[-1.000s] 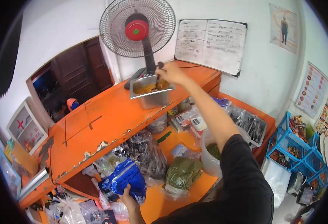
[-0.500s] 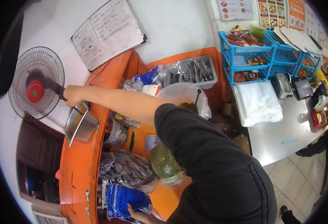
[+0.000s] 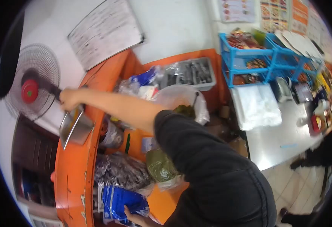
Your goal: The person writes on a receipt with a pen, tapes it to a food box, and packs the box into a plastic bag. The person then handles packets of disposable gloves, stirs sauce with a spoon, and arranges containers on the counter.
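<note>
From where I stand, the right hand (image 3: 70, 99) is at left, fingers curled above the steel pan (image 3: 79, 130); blur hides what they grip. The fan (image 3: 30, 90) crowds that hand closely. The pan sits on the orange ledge (image 3: 72, 181), with a bare stretch below it in the frame. At bottom centre, the left hand (image 3: 135, 218) grips the blue packet (image 3: 122, 202), thumb across it, close to the ledge's edge and beside the dark plastic bag (image 3: 120, 172).
</note>
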Demonstrator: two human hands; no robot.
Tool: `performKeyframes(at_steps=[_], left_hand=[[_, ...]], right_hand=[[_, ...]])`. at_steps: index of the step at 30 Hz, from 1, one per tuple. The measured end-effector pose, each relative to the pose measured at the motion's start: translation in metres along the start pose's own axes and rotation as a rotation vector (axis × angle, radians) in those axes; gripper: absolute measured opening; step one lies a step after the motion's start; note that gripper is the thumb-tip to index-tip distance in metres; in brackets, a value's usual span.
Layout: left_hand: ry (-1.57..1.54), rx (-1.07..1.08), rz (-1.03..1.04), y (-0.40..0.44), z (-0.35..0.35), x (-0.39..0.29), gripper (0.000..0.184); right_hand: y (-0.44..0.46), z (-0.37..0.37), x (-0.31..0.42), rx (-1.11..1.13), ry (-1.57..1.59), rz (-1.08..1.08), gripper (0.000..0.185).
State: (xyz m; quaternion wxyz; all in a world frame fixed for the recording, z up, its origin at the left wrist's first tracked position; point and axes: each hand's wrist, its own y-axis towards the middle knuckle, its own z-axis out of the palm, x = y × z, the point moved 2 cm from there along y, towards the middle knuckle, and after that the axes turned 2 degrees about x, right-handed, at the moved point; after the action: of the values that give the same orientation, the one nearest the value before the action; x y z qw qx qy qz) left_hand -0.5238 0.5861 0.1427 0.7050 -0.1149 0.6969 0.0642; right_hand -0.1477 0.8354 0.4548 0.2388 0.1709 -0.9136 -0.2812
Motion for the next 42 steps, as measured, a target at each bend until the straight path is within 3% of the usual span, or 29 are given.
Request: performKeyframes(at_steps=[2,3,5,6,7,8,13,18,21,22,24,28,32,37,42], left_hand=[[-0.342,0.023,-0.067,-0.008,0.012,-0.009,0.051],[-0.386,0.056,-0.08,-0.015,0.017,-0.015,0.05],[-0.49,0.095,-0.038,-0.021,0.025,-0.02,0.045],[-0.424,0.038,-0.033,-0.017,0.021,-0.015,0.042],[-0.441,0.022,0.022,-0.021,0.027,-0.021,0.041],[-0.457,0.032,0.084,-0.023,0.029,-0.025,0.041],[-0.533,0.036,0.067,-0.034,0.033,-0.043,0.05],[-0.546,0.018,0.08,-0.03,0.024,-0.036,0.049],[-0.58,-0.009,0.058,-0.03,0.023,-0.036,0.042],[-0.585,0.005,0.059,-0.029,0.024,-0.035,0.044],[-0.594,0.034,0.062,-0.028,0.027,-0.032,0.047],[-0.592,0.027,0.045,-0.033,0.029,-0.04,0.046],[-0.643,0.01,0.03,-0.03,0.024,-0.032,0.044],[-0.64,-0.016,0.056,-0.028,0.016,-0.029,0.044],[-0.667,-0.003,0.011,-0.031,0.019,-0.033,0.042]], right_hand=[[-0.003,-0.003,-0.014,-0.085,0.115,-0.036,0.028],[-0.009,-0.01,-0.007,-0.08,0.001,0.007,0.029],[-0.017,-0.003,-0.007,-0.167,0.083,-0.008,0.029],[-0.023,-0.004,0.004,-0.125,0.062,0.072,0.029],[-0.018,0.01,-0.001,-0.126,0.105,-0.009,0.027],[-0.008,0.026,-0.013,-0.08,0.2,0.005,0.039],[-0.025,0.017,0.017,0.027,0.49,-0.031,0.03],[-0.034,-0.03,0.019,0.053,0.357,-0.039,0.026],[-0.032,-0.035,0.016,0.017,0.239,0.128,0.027],[-0.03,-0.028,0.014,-0.028,0.203,0.065,0.029],[-0.017,0.001,-0.008,-0.019,0.252,0.056,0.03],[-0.021,0.018,0.014,0.054,0.509,0.043,0.027],[-0.028,-0.003,0.029,0.151,0.598,-0.001,0.024],[-0.036,-0.043,0.028,0.105,0.313,0.063,0.022],[-0.025,-0.009,0.018,0.01,0.269,0.037,0.021]])
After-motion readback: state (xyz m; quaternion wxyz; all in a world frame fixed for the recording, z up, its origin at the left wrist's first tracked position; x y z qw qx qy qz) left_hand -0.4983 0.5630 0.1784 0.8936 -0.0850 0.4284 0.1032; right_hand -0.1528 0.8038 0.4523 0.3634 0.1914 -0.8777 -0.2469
